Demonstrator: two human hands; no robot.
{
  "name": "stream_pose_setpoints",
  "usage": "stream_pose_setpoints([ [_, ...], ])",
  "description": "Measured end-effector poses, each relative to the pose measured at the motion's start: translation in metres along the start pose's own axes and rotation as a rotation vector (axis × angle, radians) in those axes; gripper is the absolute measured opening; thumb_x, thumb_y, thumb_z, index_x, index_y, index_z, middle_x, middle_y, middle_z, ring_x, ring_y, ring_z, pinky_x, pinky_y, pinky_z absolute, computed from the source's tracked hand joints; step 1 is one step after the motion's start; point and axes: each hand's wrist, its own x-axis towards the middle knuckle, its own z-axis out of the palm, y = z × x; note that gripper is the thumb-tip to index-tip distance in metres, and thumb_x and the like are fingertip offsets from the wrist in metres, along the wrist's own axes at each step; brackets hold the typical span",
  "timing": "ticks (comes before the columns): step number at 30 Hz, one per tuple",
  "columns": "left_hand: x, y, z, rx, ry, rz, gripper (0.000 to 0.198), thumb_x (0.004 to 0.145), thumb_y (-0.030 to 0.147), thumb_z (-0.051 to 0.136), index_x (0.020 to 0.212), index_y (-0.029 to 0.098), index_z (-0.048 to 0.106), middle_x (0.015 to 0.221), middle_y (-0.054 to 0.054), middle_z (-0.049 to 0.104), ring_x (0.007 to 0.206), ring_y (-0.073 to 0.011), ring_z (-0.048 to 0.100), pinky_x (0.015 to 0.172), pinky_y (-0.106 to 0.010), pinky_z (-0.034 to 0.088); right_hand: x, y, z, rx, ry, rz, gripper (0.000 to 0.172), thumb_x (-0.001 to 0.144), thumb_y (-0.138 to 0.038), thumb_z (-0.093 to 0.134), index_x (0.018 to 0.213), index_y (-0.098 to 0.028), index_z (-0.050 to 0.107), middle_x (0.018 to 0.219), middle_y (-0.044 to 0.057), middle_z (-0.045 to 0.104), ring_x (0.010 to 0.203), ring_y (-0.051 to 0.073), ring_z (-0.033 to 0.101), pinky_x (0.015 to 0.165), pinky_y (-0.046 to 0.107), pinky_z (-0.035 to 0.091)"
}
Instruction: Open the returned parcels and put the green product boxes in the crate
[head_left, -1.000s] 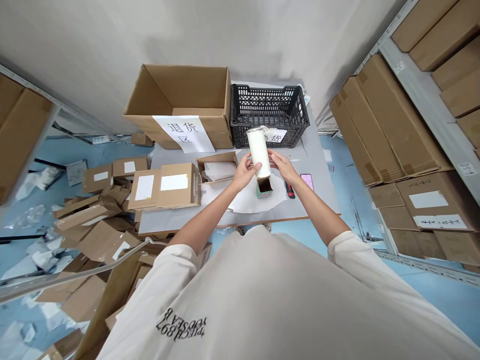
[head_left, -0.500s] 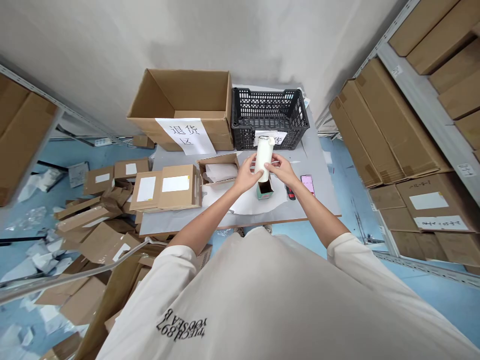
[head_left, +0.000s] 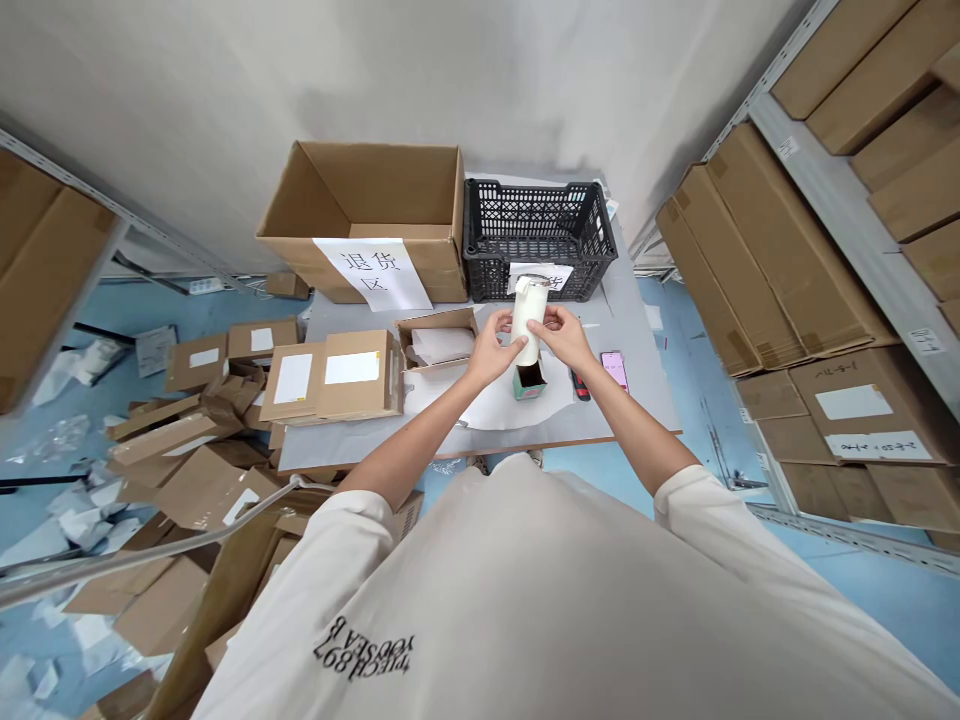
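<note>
Left hand (head_left: 495, 350) and right hand (head_left: 568, 340) clasp white bottle (head_left: 528, 322) from opposite sides, probably for steadiness | bottle: just beyond green box (head_left: 530, 390) | red-black tool (head_left: 580, 387): right of green box, seemingly within reach

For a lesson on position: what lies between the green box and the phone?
In the head view, a red-and-black tool lies between the green box and the phone, with white paper nearer the box; the right forearm crosses this stretch.
</note>
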Motion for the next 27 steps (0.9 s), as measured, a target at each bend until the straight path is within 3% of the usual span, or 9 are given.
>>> stream_pose_setpoints([
  [4, 0.001, -0.003, 0.002, 0.008, -0.007, 0.015, 0.081, 0.094, 0.067, 0.088, 0.158, 0.026, 0.061, 0.154, -0.016, 0.069, 0.128, -0.0336, 0.073, 0.101, -0.047, 0.064, 0.0, 0.003, 0.0, -0.012, 0.007, 0.013, 0.071, 0.077, -0.083, 0.088, 0.115, -0.024, 0.072, 0.124, 0.011, 0.081, 0.096, 0.025, 0.075, 0.095, 0.047, 0.067],
  [9, 0.003, -0.016, 0.002, -0.059, 0.023, 0.023, 0.081, 0.096, 0.072, 0.085, 0.161, 0.028, 0.064, 0.147, -0.013, 0.06, 0.125, -0.0304, 0.075, 0.102, -0.045, 0.066, 0.0, 0.005, -0.004, 0.077, -0.096, -0.051, 0.073, 0.08, -0.079, 0.089, 0.127, -0.025, 0.073, 0.117, 0.009, 0.083, 0.101, 0.027, 0.075, 0.098, 0.047, 0.066],
  [14, 0.003, -0.008, 0.003, -0.024, 0.027, 0.033, 0.086, 0.091, 0.065, 0.094, 0.162, 0.028, 0.064, 0.135, -0.012, 0.072, 0.13, -0.0347, 0.072, 0.113, -0.053, 0.061, 0.003, 0.006, -0.003, -0.011, -0.017, -0.05, 0.073, 0.078, -0.08, 0.091, 0.123, -0.025, 0.077, 0.119, 0.009, 0.081, 0.094, 0.024, 0.069, 0.091, 0.044, 0.065],
  [17, 0.004, -0.003, 0.004, -0.051, 0.045, -0.017, 0.094, 0.085, 0.062, 0.1, 0.162, 0.026, 0.061, 0.138, -0.014, 0.076, 0.125, -0.0346, 0.074, 0.108, -0.051, 0.061, 0.004, 0.007, -0.001, -0.027, 0.022, -0.047, 0.073, 0.076, -0.083, 0.091, 0.118, -0.026, 0.074, 0.122, 0.01, 0.08, 0.096, 0.025, 0.071, 0.09, 0.043, 0.066],
  [20, 0.005, -0.004, 0.002, -0.135, 0.052, -0.056, 0.091, 0.084, 0.063, 0.1, 0.157, 0.026, 0.062, 0.144, -0.016, 0.076, 0.127, -0.0343, 0.075, 0.104, -0.048, 0.061, 0.005, 0.009, -0.002, 0.034, -0.025, -0.059, 0.072, 0.079, -0.085, 0.088, 0.116, -0.026, 0.071, 0.123, 0.011, 0.08, 0.101, 0.026, 0.074, 0.095, 0.045, 0.067],
  [24, 0.009, -0.007, -0.003, -0.273, -0.038, -0.027, 0.077, 0.091, 0.069, 0.091, 0.15, 0.025, 0.068, 0.153, -0.017, 0.073, 0.138, -0.0361, 0.071, 0.109, -0.048, 0.061, 0.008, 0.014, -0.007, 0.081, -0.102, -0.076, 0.076, 0.08, -0.085, 0.087, 0.124, -0.026, 0.071, 0.116, 0.01, 0.081, 0.106, 0.027, 0.076, 0.1, 0.047, 0.067],
  [27, 0.011, -0.007, -0.006, -0.225, -0.058, -0.048, 0.08, 0.089, 0.069, 0.092, 0.152, 0.025, 0.071, 0.155, -0.016, 0.069, 0.137, -0.0358, 0.071, 0.108, -0.047, 0.062, 0.009, 0.016, -0.008, 0.038, -0.065, -0.072, 0.078, 0.08, -0.086, 0.088, 0.127, -0.025, 0.074, 0.115, 0.01, 0.081, 0.102, 0.027, 0.074, 0.098, 0.047, 0.068],
])
